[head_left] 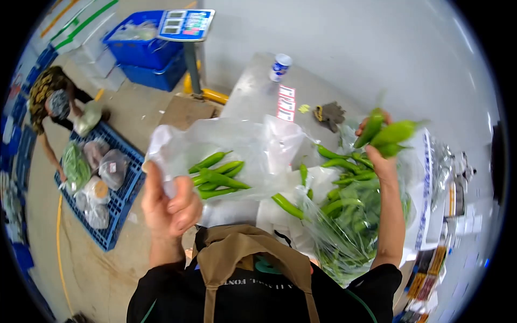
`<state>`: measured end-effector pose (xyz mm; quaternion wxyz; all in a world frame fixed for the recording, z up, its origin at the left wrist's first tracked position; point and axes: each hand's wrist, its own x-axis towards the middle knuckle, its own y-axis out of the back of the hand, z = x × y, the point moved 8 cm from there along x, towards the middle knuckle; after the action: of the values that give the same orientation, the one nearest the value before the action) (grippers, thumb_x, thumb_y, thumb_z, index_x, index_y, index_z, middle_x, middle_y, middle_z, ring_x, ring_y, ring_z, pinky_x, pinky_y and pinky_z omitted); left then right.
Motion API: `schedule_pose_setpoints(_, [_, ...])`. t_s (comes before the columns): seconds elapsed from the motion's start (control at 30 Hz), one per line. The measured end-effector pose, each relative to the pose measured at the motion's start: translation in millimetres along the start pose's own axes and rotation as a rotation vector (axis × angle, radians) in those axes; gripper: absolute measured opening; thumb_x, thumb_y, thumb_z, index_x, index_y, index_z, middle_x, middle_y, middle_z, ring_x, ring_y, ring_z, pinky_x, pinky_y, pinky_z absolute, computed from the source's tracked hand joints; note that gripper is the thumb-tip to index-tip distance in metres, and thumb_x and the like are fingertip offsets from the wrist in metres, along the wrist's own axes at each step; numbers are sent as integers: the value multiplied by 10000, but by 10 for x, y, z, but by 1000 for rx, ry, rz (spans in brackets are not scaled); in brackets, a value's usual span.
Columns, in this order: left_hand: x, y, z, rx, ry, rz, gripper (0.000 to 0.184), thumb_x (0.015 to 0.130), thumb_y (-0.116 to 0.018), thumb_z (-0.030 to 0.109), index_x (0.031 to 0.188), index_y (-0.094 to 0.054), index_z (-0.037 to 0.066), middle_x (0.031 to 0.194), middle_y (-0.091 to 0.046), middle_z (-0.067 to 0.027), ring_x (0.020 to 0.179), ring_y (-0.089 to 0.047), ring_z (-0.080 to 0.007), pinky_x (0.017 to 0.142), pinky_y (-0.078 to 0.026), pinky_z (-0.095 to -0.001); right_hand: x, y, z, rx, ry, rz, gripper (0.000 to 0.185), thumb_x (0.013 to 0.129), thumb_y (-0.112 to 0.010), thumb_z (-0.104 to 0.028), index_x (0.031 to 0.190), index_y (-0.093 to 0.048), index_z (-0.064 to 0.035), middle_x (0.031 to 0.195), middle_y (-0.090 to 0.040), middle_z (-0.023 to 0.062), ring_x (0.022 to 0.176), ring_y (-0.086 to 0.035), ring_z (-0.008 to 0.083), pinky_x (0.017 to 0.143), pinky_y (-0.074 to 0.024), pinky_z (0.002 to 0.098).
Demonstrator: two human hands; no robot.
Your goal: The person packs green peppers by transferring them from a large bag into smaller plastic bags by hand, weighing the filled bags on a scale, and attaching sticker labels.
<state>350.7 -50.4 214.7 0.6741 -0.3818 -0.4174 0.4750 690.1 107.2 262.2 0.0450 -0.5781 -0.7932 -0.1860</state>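
My left hand grips the edge of a clear plastic bag and holds its mouth spread. Several long green peppers lie inside that bag. On the right, my right hand is closed around a few more green peppers, raised above a large open plastic bag full of peppers. Loose peppers spill from the large bag's mouth, and one pepper lies between the two bags.
A can, a price-style label strip and a dark work glove lie on the metal table. A scale display stands behind, near blue crates. Left, another person bends over a blue pallet with bagged produce.
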Motion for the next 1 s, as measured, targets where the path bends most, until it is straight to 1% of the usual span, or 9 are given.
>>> schedule_pose_setpoints(0.1, [18,-22,-34,56,-4,163,606,930,-222,564,571,-380,103,456,-306,30,295,-338,-91,272,-288,-226,143,-842,-713,455,369,-98,652,719,-693,-144,1291,-386,-82,1007,-538,102,934,-528,193,888,-423,375])
schedule_pose_setpoints(0.13, [-7,-3,-33,33,7,210,625,912,-212,599,557,-367,108,432,-320,12,291,-333,-96,282,-269,-223,230,-1101,-454,572,103,-199,663,742,-688,-147,1310,-350,-87,1014,-536,92,945,-525,194,872,-424,367])
schedule_pose_setpoints(0.27, [-81,-11,-33,48,17,150,678,868,-213,676,529,-358,107,377,-358,-24,257,-296,-94,253,-201,-210,-105,-2288,144,111,195,-549,687,721,-716,-186,1299,-360,-76,1214,-495,108,1128,-472,223,952,-376,360])
schedule_pose_setpoints(0.37, [-221,56,174,73,-140,128,673,888,-244,640,560,-413,77,429,-307,26,262,-324,-101,239,-240,-219,-468,-2631,376,-280,367,-917,393,777,-649,-141,1134,-531,-25,1194,-512,151,1094,-506,226,910,-414,367])
schedule_pose_setpoints(0.4, [-279,78,199,-97,-250,331,683,894,-252,627,569,-441,56,453,-322,19,262,-328,-106,233,-256,-221,-590,-2628,476,-450,448,-1040,327,797,-630,-131,1095,-560,-13,1187,-521,153,1090,-511,219,896,-425,368])
schedule_pose_setpoints(0.57, [-289,120,196,43,-145,27,679,927,-287,554,607,-462,-19,493,-370,-20,270,-353,-108,225,-281,-214,-73,-1103,856,234,-370,-559,204,788,-599,-14,991,-601,1,923,-653,64,829,-616,99,753,-485,241])
schedule_pose_setpoints(0.67, [-149,85,45,101,-56,-5,679,907,-254,603,553,-437,54,464,-354,5,265,-374,-105,226,-278,-215,-5,-41,1759,-958,-5,-380,421,696,-629,-31,1108,-549,-2,1094,-577,173,1023,-570,259,878,-452,356])
schedule_pose_setpoints(0.8, [-48,106,-90,-11,-85,227,654,905,-254,609,540,-387,83,440,-325,22,256,-331,-97,240,-252,-222,-577,498,3016,-1285,-205,-504,496,632,-644,-90,1112,-540,-24,1153,-506,206,1097,-491,323,904,-415,401])
schedule_pose_setpoints(1.0, [-10,91,-71,82,-37,185,652,878,-267,651,554,-374,96,425,-296,46,277,-342,-89,266,-242,-215,-384,431,3024,-1306,-241,-666,490,555,-666,-130,1011,-518,-30,1009,-512,182,972,-490,361,826,-424,422])
